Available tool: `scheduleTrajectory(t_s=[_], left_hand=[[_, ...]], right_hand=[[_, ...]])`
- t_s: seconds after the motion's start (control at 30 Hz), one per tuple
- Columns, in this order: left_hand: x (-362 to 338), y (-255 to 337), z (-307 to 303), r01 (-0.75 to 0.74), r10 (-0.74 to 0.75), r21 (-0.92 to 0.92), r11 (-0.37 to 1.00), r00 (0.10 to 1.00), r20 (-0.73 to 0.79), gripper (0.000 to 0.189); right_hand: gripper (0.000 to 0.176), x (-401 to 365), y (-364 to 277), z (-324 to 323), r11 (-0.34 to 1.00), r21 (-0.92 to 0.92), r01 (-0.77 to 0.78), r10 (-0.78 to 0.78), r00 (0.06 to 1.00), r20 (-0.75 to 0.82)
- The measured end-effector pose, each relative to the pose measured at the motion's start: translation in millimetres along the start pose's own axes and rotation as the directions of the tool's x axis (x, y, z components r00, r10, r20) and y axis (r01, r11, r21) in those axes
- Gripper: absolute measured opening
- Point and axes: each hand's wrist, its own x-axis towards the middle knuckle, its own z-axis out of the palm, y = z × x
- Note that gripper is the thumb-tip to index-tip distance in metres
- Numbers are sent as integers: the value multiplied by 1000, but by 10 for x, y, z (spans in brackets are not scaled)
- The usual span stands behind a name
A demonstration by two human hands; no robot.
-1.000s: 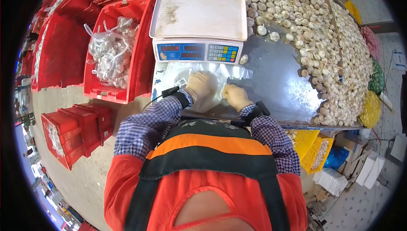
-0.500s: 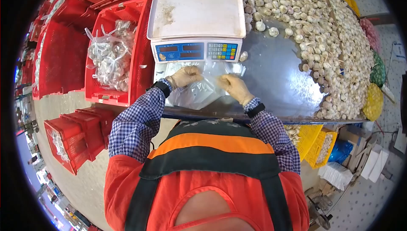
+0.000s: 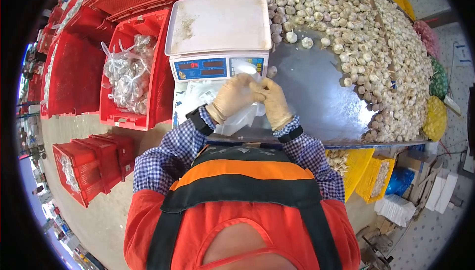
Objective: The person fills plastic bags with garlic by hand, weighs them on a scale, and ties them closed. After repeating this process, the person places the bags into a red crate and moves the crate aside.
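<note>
My left hand (image 3: pixel 231 97), in a thin pale glove, is closed on a clear plastic bag (image 3: pixel 237 122) just in front of the scale. Close against it, my right hand (image 3: pixel 273 102), gloved too, pinches the same bag near its top. The bag hangs below my fingers over the table edge area and looks flat. Behind both hands stands a white weighing scale (image 3: pixel 217 25) with a stained, bare pan and a lit red digit display. More flat plastic bags (image 3: pixel 200 92) lie at the scale's front, left of my hands.
Loose garlic bulbs (image 3: pixel 346 27) heap over the metal table (image 3: pixel 311 92) at right and back. A red crate (image 3: pixel 161 72) at left holds bagged garlic (image 3: pixel 129 74). Other red crates (image 3: pixel 91 163) stand on the floor. Yellow crates (image 3: pixel 358 171) sit below the table.
My hands have come together and lifted the bag off the others, where before they were apart. The scale's display now shows red digits. The view has shifted slightly.
</note>
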Motion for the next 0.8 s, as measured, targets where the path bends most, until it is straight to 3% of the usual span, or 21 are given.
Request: scheduleTrajectory(t_s=[0.03,0.07,0.1,0.13,0.17,0.2,0.23,0.27,0.3,0.33,0.4,0.43,0.47,0.5,0.53,0.6,0.63,0.7,0.73,0.8], left_hand=[[18,15,85,58,-61,-47,997,995,-76,27],[27,43,127,50,-53,-40,998,996,-75,27],[35,68,173,58,-74,-179,982,994,-83,21],[35,95,233,68,-99,-316,946,992,-83,15],[26,172,277,-8,-16,-205,979,993,-118,8],[18,182,328,-9,-14,-206,978,994,-108,8],[17,171,351,-144,109,-167,975,973,-205,8],[21,144,351,-276,233,-116,954,927,-295,8],[36,59,268,-212,204,12,977,920,-336,6],[62,-71,138,-140,183,138,980,907,-380,5],[110,-251,-20,-51,261,596,802,927,-271,8],[166,-225,27,99,-98,779,619,994,-48,6],[219,-226,191,79,-178,826,558,984,27,21],[274,-106,391,-52,74,708,704,997,0,32],[346,91,612,-213,311,574,791,948,-76,43],[525,783,1047,-479,501,235,846,865,-40,55],[625,889,1178,-492,511,225,841,859,-33,55],[836,1029,1418,-582,380,620,526,813,441,47],[918,1044,1492,-596,390,611,521,803,451,47],[1095,986,1583,-427,-35,701,571,840,541,40]], right_hand=[[15,0,14,-70,1000,0,10,-10,1000,4],[14,-5,30,-157,981,194,6,-10,1000,18],[13,-25,44,-240,925,381,0,-12,1000,29],[13,-71,62,-327,922,386,9,-18,1000,19],[13,-150,15,-378,900,436,-8,-9,999,38],[13,-211,-17,-446,875,483,-27,-2,998,58],[13,-240,-44,-555,874,486,-18,-6,999,48],[14,-260,-89,-710,781,622,56,-34,998,-47],[15,-277,-142,-892,665,734,139,-48,989,-143],[15,-272,-164,-1215,662,734,152,-57,987,-153],[14,-334,-194,-1827,523,814,253,-57,963,-263],[14,-386,-158,-1918,515,813,271,-63,958,-280],[17,-470,-234,-1854,752,616,235,-81,960,-267],[19,-562,-288,-1783,918,360,165,-76,965,-250],[19,-606,-345,-1715,917,362,169,-74,962,-262],[20,-645,-461,-1611,985,-162,58,-93,972,-217],[20,-665,-512,-1637,984,-166,64,-102,968,-231],[28,-743,-603,-1761,846,-440,301,-322,946,26],[28,-821,-683,-1871,844,-444,301,-330,944,11],[28,-990,-848,-2180,302,-942,148,-507,862,-27]])
